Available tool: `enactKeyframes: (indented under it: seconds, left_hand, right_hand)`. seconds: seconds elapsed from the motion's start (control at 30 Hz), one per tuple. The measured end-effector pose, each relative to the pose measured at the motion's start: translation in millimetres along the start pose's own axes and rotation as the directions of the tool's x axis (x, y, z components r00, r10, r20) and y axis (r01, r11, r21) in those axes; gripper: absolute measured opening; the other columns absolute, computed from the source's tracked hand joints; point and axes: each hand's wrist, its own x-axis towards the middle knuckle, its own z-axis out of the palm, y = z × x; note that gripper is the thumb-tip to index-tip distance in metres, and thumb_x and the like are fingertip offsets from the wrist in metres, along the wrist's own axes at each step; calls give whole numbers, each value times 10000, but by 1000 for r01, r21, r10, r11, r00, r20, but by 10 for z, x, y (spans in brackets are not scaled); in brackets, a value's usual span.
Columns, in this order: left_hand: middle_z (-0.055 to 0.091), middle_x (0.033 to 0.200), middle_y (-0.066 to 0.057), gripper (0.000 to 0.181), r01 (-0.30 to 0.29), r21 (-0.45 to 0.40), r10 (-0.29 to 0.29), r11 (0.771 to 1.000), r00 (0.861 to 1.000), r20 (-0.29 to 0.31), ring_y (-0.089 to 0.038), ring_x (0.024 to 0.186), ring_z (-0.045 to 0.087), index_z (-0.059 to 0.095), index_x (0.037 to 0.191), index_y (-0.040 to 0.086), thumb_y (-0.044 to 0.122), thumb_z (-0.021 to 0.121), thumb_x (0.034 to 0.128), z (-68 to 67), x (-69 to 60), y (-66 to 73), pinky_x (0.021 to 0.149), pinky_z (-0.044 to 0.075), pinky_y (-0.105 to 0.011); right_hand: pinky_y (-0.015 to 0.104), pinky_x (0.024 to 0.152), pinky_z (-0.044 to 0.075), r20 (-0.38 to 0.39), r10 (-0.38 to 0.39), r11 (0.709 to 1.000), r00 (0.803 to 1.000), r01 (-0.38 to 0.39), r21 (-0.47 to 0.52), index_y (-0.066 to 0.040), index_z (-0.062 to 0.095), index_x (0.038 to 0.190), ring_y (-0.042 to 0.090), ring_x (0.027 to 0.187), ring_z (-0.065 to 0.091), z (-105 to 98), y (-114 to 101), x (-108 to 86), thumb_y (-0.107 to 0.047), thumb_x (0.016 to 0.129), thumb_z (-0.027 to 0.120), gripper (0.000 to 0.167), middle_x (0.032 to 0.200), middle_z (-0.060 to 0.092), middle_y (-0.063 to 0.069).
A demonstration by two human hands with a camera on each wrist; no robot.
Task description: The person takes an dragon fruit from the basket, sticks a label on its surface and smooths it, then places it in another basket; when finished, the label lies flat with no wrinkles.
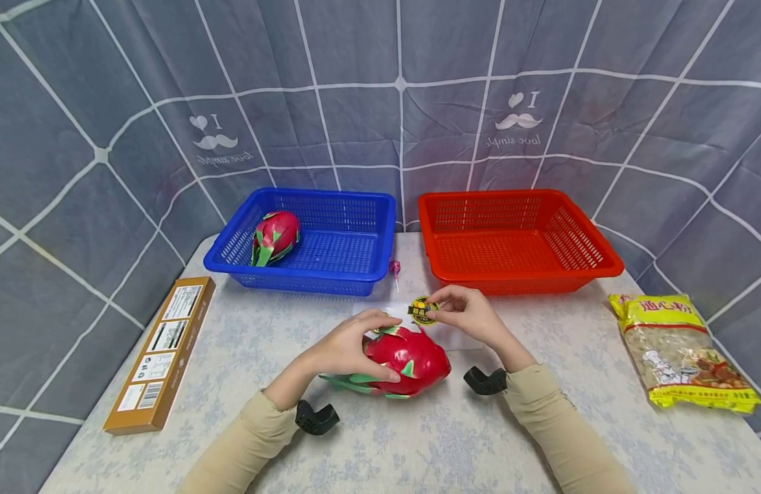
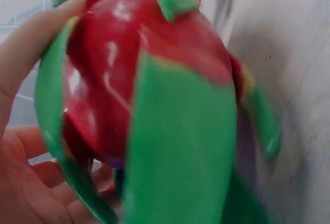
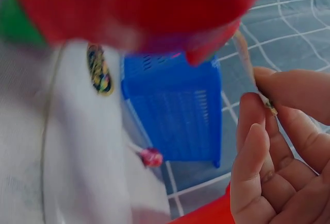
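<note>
Forearms reach in from seven and five o'clock over the tabletop [image 1: 386, 446]. The left hand [image 1: 349, 350] grips the dragon fruit [image 1: 411, 360] from its nine o'clock side, thumb and fingers spread around it; the right hand [image 1: 469, 315], at the fruit's two o'clock, pinches a round sticker [image 1: 419, 311]. The right wrist view reveals another label [image 3: 99, 69] on a white sheet [image 3: 82, 131], hard to make out in the head view.

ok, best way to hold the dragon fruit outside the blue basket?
Probably across the thick red body, coming from the left, as the left hand grips it. The dragon fruit lies lengthwise left to right; its green leaves look a weaker hold. That leaves its right part free for the right hand.
</note>
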Motion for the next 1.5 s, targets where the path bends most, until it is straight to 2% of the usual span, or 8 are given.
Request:
enactKeyframes:
  seconds: [0.2,0.33,0.53,0.73,0.87,1.03,1.27,1.5]
  left_hand:
    - [523,1106,82,734,-63,182,81,981,992,-98,-120,1058,511,607,1193,159,444,871,570,-32,-25,18,815,505,-328]
    - [509,1085,93,710,-72,267,108,961,987,-122,-84,1015,508,590,1129,189,477,871,545,-16,-20,25,784,503,-290]
    - [501,1054,80,734,-82,368,139,926,982,-132,-76,960,499,555,1093,169,540,851,533,13,-14,33,736,495,-269]
    - [501,1042,81,739,-81,375,140,924,981,-134,-76,947,499,552,1084,162,547,851,528,24,-14,22,729,490,-263]
    - [497,1044,84,740,-71,372,128,925,983,-129,-75,951,496,549,1085,168,556,847,530,25,-11,20,731,489,-261]
    - [497,1040,73,741,-80,371,136,925,982,-128,-90,953,496,544,1083,164,552,850,531,28,-13,18,736,489,-275]
    - [481,1071,65,748,-90,340,145,936,979,-141,-88,999,475,534,1117,179,530,854,539,68,-43,-8,764,491,-287]
    - [449,1189,22,787,-141,275,189,951,970,-155,-115,1108,445,507,1228,179,519,837,599,152,-106,-26,848,480,-331]
  right_hand:
    - [391,707,526,31,24,997,999,-26,67,-19,626,925,306,732,634,10,-91,-39,-118,796,750,205,770,655,85]
    - [291,636,515,87,-7,995,996,-2,99,3,581,874,147,660,600,58,-172,-77,-78,781,755,213,750,622,70]
    - [213,593,468,145,-1,994,989,-14,105,26,560,839,102,641,565,154,-194,-102,-47,771,758,221,711,603,50]
    - [193,528,402,126,17,999,992,-23,43,-4,569,820,88,578,501,214,-154,-125,-74,745,788,242,649,565,21]
    - [205,513,394,113,-25,999,993,30,-38,-58,576,793,96,564,482,210,-151,-139,-129,736,805,247,638,542,3]
    - [281,614,491,93,-121,982,988,133,-138,-149,596,773,150,756,556,213,-134,-178,-193,745,806,216,819,566,-7]
    - [319,876,488,83,-174,985,981,173,18,-97,641,994,265,1130,524,350,13,-286,-77,848,692,156,1233,508,103]
    - [262,892,469,132,-168,982,977,155,108,-13,575,1136,376,1215,452,399,177,-384,51,846,640,304,1378,405,211]
